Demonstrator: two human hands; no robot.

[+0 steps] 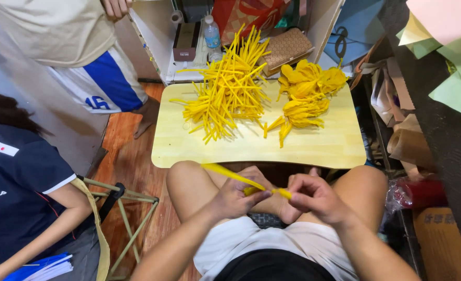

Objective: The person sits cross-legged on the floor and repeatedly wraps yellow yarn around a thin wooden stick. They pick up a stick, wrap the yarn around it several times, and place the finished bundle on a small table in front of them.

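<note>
Over your lap, just below the near edge of the small wooden desk [313,151], your two hands meet on one long yellow strip [225,172]. Your left hand [235,196] has its grip closed on the strip near its lower end, thumb and fingers pinching it so the free length slants up and away to the left. Your right hand [313,198] is closed too, its fingertips nipping the short yellow tip [283,193] that pokes out between the hands.

It looks like a very light thing, thin and flexible, probably a rubbery or plastic strip, though the view is too small to tell the material for sure. It holds a gentle line in the air without drooping hard, so it has some spring, but it would bend or kink under a heavy pinch. Take it close to the end you are working, with the pads of thumb and forefinger, and keep the hands near each other so the short span between them stays taut; the long tail needs no support.

On the desk, a loose heap of straight yellow strips [228,88] lies left of centre, and a pile of bunched, petal-like yellow pieces [306,96] lies just beside it to the right. Another person's dark sleeve [22,177] shows at the left.
</note>
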